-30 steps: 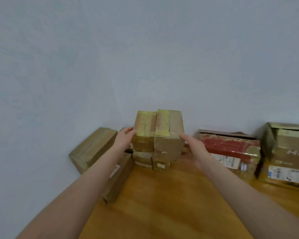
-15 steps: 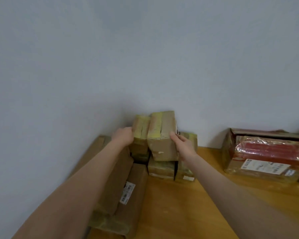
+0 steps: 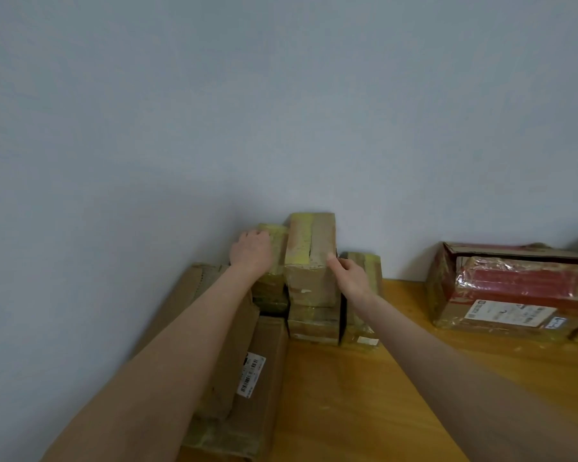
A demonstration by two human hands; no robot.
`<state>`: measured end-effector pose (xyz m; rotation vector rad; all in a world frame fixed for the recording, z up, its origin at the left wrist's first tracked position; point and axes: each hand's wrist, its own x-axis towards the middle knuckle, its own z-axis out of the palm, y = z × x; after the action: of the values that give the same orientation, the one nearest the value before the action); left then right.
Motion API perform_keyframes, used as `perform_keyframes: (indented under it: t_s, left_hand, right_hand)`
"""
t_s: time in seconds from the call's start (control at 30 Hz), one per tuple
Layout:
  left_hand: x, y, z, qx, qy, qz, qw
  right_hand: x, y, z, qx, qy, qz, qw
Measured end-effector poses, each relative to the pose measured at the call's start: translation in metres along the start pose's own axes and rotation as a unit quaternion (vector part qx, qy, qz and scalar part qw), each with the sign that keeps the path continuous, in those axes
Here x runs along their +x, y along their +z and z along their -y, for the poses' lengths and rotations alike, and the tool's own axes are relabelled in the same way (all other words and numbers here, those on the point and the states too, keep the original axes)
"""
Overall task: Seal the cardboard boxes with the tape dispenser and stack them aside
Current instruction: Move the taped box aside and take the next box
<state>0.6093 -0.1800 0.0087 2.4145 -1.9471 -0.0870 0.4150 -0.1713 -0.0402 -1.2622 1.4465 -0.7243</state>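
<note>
A plain, pale blue-grey painted wall (image 3: 281,111) fills the upper part of the view, smooth and bare, evenly lit with a soft shadow low near its foot. Below it runs a glossy orange-brown wooden worktop (image 3: 364,395), its far edge meeting the wall.

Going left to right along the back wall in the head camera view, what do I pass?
Long flat cardboard boxes with a barcode label → left hand → tall yellow-taped cardboard box → right hand → large box wrapped in red plastic.
</note>
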Motion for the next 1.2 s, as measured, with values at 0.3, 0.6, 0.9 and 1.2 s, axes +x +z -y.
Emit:
perform_keyframes:
  t_s: [0.3,0.6,0.9,1.2]
  left_hand:
    - [-0.022,-0.011,-0.059,-0.064,0.053,-0.065,0.994]
    - [-0.070,0.005,-0.217,-0.099,0.112,-0.084,0.985]
    - [-0.151,0.035,-0.420,-0.191,0.097,-0.065,0.975]
    - [-0.165,0.039,-0.545,-0.419,0.042,-0.027,0.907]
  right_hand:
    - [-0.028,-0.071,-0.003,-0.272,-0.086,-0.090,0.954]
    - [-0.063,-0.192,-0.028,-0.322,-0.112,-0.128,0.931]
    - [-0.105,-0.363,-0.097,-0.293,-0.144,-0.148,0.933]
    - [-0.108,-0.526,-0.132,-0.191,-0.043,-0.349,0.917]
